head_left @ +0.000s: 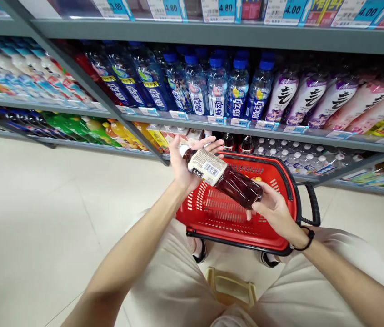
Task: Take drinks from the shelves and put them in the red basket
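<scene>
A bottle of dark brown drink (224,179) with a cream label and white cap lies tilted across both hands above the red shopping basket (200,227). My left hand (187,170) cradles its neck end, the thumb by the cap and the fingers stretched out behind. At the bottle's base, my right hand (273,206) grips with thumb and fingers. The label's barcode faces up towards me. Through the gap by the bottle, a small orange-yellow item (257,179) shows at the basket; its kind is unclear.
Ahead stands a drinks shelf (212,34) with rows of blue-capped bottles (217,86), purple-white bottles (314,100) and small white-capped bottles (301,159) lower down. The basket's black handle (312,204) sticks out right. A yellowish stool (231,284) is between my legs.
</scene>
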{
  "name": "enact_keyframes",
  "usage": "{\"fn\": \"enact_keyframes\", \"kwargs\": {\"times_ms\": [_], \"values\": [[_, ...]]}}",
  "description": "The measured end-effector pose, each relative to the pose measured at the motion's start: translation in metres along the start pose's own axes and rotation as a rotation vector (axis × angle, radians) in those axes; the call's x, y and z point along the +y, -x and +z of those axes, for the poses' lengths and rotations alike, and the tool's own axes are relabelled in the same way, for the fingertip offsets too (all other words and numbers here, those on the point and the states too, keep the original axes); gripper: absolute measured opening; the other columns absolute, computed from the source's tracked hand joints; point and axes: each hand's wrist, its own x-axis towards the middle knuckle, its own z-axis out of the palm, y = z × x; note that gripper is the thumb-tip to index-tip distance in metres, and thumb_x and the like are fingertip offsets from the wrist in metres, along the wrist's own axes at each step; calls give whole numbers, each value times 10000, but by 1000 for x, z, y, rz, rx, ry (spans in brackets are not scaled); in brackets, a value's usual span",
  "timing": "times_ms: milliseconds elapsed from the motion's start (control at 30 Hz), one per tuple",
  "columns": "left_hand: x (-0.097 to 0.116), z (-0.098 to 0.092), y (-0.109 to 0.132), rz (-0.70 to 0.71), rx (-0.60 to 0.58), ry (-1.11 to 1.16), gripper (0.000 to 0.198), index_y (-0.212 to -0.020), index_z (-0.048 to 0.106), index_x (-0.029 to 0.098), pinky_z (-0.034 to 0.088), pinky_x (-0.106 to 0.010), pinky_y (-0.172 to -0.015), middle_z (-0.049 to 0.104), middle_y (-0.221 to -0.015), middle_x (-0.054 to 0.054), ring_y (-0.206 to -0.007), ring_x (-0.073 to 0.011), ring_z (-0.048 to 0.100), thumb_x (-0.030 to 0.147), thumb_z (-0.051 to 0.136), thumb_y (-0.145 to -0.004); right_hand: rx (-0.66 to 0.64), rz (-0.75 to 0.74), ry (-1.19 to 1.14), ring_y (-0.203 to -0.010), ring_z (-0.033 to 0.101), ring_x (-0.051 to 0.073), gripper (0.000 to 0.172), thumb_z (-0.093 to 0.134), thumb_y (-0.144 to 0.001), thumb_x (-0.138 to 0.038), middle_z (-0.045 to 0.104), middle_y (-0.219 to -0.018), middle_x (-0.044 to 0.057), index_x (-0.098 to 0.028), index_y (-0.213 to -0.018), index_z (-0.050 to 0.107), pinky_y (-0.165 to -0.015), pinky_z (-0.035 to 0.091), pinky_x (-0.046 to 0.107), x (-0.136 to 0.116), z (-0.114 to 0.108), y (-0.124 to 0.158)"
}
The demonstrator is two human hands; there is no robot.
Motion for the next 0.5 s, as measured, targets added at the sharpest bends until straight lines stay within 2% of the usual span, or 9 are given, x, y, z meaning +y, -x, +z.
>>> {"fn": "enact_keyframes", "kwargs": {"times_ms": [67,133,233,367,500], "values": [[0,-1,0,-6,5,2,850,-1065,781,141,585,-448,-1050,777,-1222,-184,-1285,-338,682,876,420,-836,21,-50,78,-732,730,158,599,891,-857,-310,717,-1313,100,-273,-1396,630,-663,665,339,-2,-2,0],[-1,-2,0,-4,-4,3,839,-1074,783,139,583,-453,-1054,780,-1214,-183,-1280,-338,686,859,419,-845,35,-93,145,-968,761,221,649,919,-822,-293,663,-1441,123,-275,-1402,629,-745,688,351,-2,-4,1],[-2,-3,-1,9,-23,9,807,-1064,789,145,582,-449,-1054,789,-1195,-165,-1258,-327,699,834,421,-860,47,-153,291,-1244,702,292,691,922,-822,-309,633,-1497,128,-281,-1440,616,-928,682,424,2,-7,3],[0,0,0,-9,7,4,787,-1043,789,143,588,-449,-1038,791,-1174,-167,-1254,-331,697,814,420,-861,35,-295,629,-1312,670,321,736,922,-825,-320,651,-1467,121,-305,-1484,595,-1042,643,503,5,-15,5],[2,3,3,-28,-13,-12,762,-1021,781,154,575,-477,-1054,794,-1147,-166,-1274,-354,683,816,447,-842,-59,-587,977,-1364,638,324,775,824,-922,-259,625,-1472,140,-315,-1616,482,-1157,571,514,0,-28,3]]}}
